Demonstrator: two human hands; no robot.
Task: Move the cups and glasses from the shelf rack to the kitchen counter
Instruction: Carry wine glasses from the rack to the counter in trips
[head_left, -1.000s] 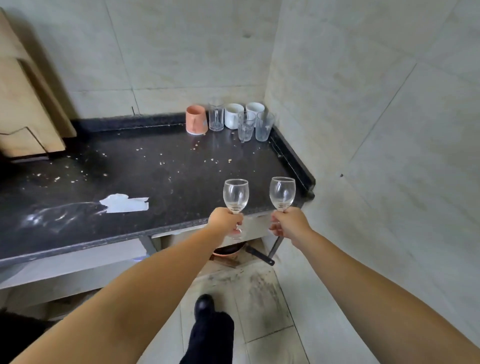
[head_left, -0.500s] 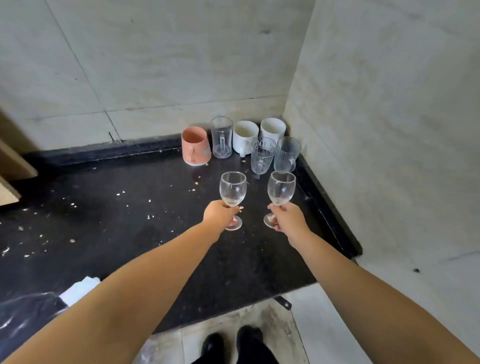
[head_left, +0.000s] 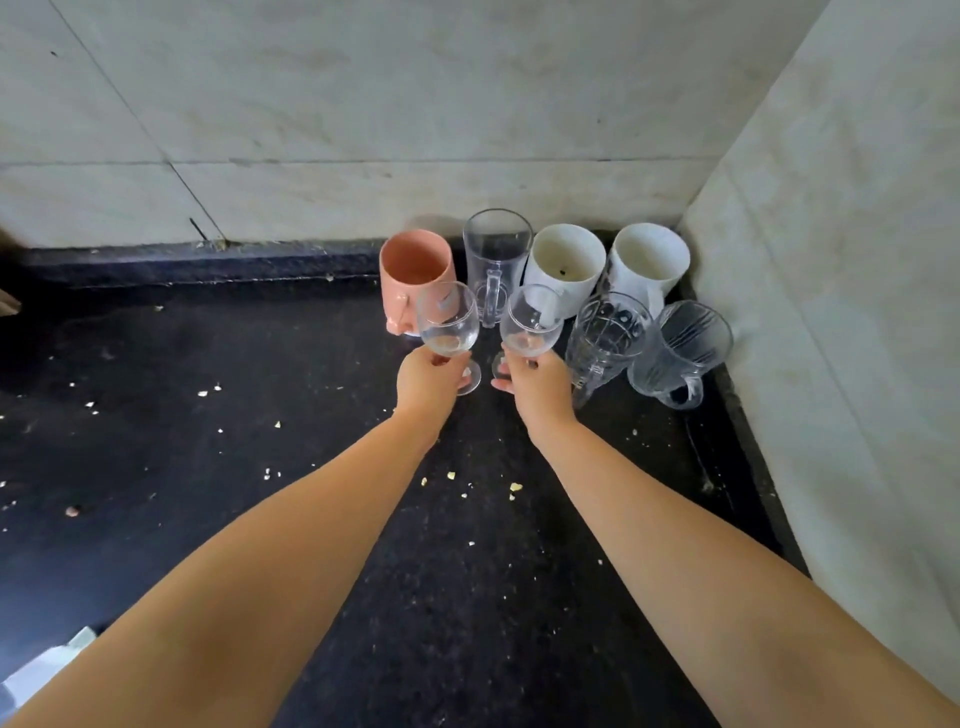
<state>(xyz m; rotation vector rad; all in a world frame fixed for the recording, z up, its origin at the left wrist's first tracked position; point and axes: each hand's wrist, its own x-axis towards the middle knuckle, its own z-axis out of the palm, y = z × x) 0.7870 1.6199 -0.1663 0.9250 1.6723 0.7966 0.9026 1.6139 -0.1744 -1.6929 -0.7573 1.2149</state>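
My left hand (head_left: 428, 382) grips the stem of a clear wine glass (head_left: 448, 322); its foot sits at or just above the black counter (head_left: 208, 441). My right hand (head_left: 537, 387) grips the stem of a second wine glass (head_left: 531, 322) beside it. Both stand upright in front of a pink mug (head_left: 413, 270) and a clear handled glass mug (head_left: 496, 260). Behind and to the right are two white mugs (head_left: 566, 260) (head_left: 649, 257) and two patterned glass mugs (head_left: 605, 332) (head_left: 685, 348).
The cups fill the back right corner, where tiled walls (head_left: 831, 260) meet. Crumbs (head_left: 514, 488) are scattered over the dark counter. A white scrap of paper (head_left: 41, 670) lies at the front left edge.
I have stepped in and reached forward; both wine glasses moved from mid-counter to right in front of the cups in the corner, and lower toward the surface.
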